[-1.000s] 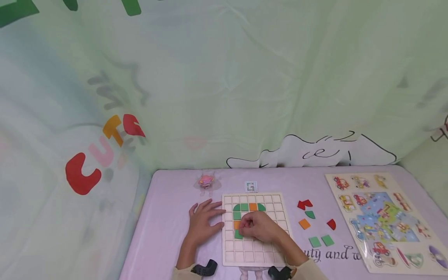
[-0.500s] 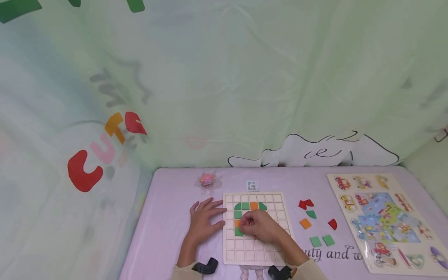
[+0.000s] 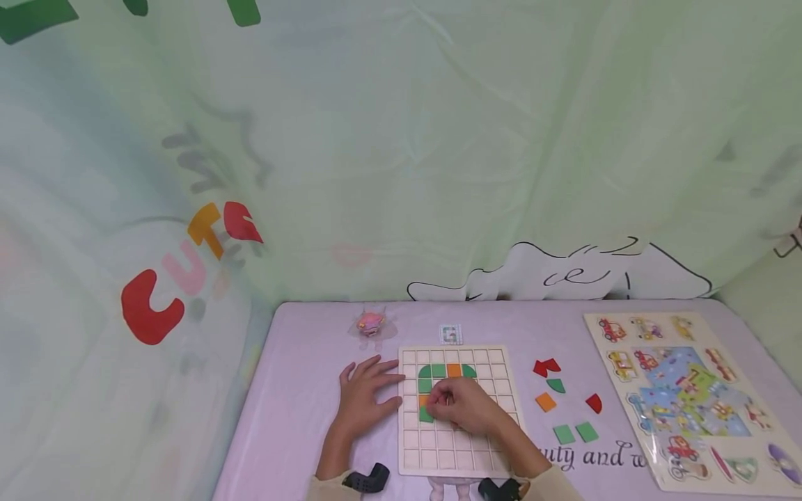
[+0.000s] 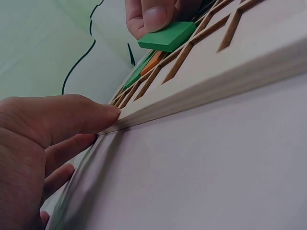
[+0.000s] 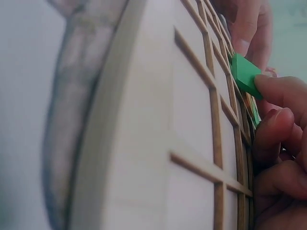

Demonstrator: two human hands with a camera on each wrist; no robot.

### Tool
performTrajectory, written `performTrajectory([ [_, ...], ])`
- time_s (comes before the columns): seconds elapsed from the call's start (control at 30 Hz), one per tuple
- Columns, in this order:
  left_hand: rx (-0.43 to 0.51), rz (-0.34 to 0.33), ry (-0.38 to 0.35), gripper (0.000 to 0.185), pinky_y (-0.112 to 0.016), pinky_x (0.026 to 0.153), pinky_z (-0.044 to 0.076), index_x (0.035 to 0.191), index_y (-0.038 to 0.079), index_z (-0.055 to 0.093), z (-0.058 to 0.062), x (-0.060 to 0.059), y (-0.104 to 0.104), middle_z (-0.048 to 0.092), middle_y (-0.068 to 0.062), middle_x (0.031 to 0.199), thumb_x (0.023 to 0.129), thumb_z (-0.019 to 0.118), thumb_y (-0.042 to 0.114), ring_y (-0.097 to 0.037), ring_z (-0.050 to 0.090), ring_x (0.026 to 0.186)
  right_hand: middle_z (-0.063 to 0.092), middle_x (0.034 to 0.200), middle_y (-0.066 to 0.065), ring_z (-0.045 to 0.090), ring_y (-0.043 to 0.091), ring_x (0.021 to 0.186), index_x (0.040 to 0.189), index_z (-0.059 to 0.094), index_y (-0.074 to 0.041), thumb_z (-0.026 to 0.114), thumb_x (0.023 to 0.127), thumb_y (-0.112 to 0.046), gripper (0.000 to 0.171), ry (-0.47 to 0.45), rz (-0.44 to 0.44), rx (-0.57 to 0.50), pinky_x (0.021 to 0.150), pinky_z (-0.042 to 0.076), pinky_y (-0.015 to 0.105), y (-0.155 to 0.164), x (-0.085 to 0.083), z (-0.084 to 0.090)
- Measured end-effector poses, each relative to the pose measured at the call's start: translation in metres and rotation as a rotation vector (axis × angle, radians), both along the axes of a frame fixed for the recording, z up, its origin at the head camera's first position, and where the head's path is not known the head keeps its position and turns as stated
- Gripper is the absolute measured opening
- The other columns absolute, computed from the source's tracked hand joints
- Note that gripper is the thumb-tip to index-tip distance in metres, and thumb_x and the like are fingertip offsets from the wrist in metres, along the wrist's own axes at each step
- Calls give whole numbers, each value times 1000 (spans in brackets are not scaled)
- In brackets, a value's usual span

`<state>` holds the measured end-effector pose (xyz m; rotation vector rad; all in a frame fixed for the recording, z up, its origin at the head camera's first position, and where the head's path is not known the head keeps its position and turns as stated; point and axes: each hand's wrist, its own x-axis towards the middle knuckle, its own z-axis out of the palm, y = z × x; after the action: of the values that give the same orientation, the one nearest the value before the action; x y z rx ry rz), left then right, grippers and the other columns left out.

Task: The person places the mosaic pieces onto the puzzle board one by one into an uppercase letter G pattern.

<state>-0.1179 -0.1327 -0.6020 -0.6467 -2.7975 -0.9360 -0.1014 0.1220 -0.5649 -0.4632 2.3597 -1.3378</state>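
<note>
My right hand (image 3: 466, 405) pinches a green square tile (image 4: 168, 37) between thumb and fingers over the wooden grid board (image 3: 446, 459). In the right wrist view the tile (image 5: 245, 74) looks tilted against the grid's ridges. Beyond it, a curved row of green tiles (image 3: 425, 385) and orange tiles (image 3: 454, 371) lies in the board's cells. The right hand covers part of the middle cells. My left hand (image 3: 366, 396) has its fingers spread, and its thumb (image 4: 103, 115) and fingertips touch the board's left edge.
Right of the board lie loose red quarter-round pieces (image 3: 594, 402), a green one (image 3: 555, 385), an orange square (image 3: 546, 401) and green squares (image 3: 586, 431). A small pattern card (image 3: 450, 335) is behind the board. A picture puzzle (image 3: 695, 390) occupies the table's right side.
The green tile in my right hand has shifted slightly away from me and lies straighter over the grid. Both hands stay in nearly the same places.
</note>
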Motion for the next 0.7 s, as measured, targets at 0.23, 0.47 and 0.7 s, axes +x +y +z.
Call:
performTrajectory([
  [0.23,10,4,0,37,-68,112,17,118,30,76,3,1,1,65,6,140,81,78,34,-30,48,142,55,62,-11,49,1,48,83,72,-21,78,85,-17,7,30,33,22,52,44,21,1,-1,0],
  [0.47,-2,9,-2,38,-66,113,17,119,33,76,0,1,1,64,9,141,82,78,35,-28,47,143,58,61,-10,50,2,48,80,73,-23,80,86,-21,10,1,30,16,48,42,20,2,-1,-2],
  [0.7,6,6,-3,38,-66,113,17,119,32,76,-1,1,1,64,8,142,82,78,34,-28,47,143,58,60,-10,50,3,46,75,69,-22,82,85,-23,17,3,26,14,46,41,21,3,-2,-4],
])
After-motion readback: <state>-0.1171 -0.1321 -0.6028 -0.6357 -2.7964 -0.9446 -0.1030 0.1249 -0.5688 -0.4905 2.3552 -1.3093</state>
